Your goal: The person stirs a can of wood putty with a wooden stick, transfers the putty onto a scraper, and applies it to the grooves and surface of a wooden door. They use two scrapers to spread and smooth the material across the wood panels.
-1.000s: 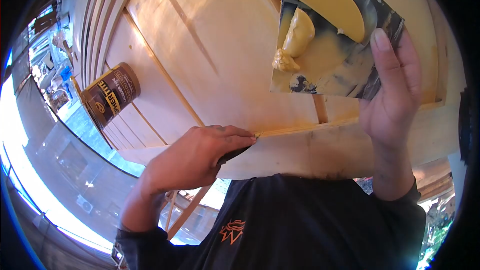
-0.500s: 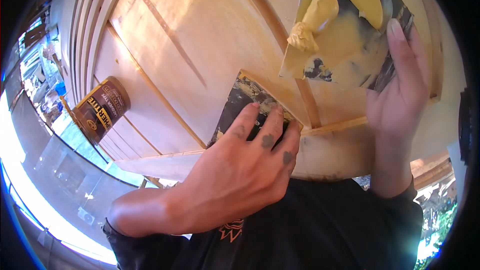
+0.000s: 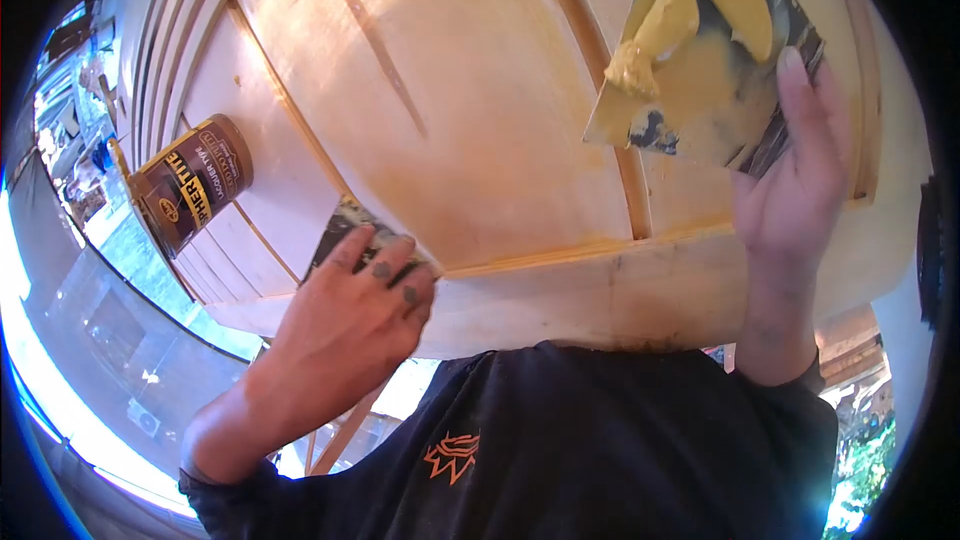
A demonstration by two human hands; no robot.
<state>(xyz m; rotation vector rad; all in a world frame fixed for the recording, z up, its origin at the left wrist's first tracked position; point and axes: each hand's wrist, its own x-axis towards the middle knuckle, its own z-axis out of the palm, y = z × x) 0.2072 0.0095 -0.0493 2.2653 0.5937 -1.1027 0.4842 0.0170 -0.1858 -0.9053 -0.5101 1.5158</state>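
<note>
My left hand [image 3: 355, 305] is closed on a flat dark putty spreader [image 3: 342, 227], its face smeared with dried filler. The spreader's edge meets the wooden panel [image 3: 480, 160] near the front rail; the thumb is hidden. My right hand [image 3: 795, 175] grips the corner of a dark square plate [image 3: 705, 120], thumb on top and fingers mostly hidden behind. On that plate lie a smooth strip and a lumpy mound of yellow putty [image 3: 665, 25].
A brown can labelled "LACQUER TYPE" [image 3: 195, 180] sits on the panel at the left, putty around its mouth. Wooden strips [image 3: 590, 40] divide the panel, and a front rail [image 3: 600, 295] runs close to my dark shirt [image 3: 600, 430].
My left hand has moved left along the front rail with the spreader. In view, the putty plate and right hand sit slightly farther right, and the can slightly farther left.
</note>
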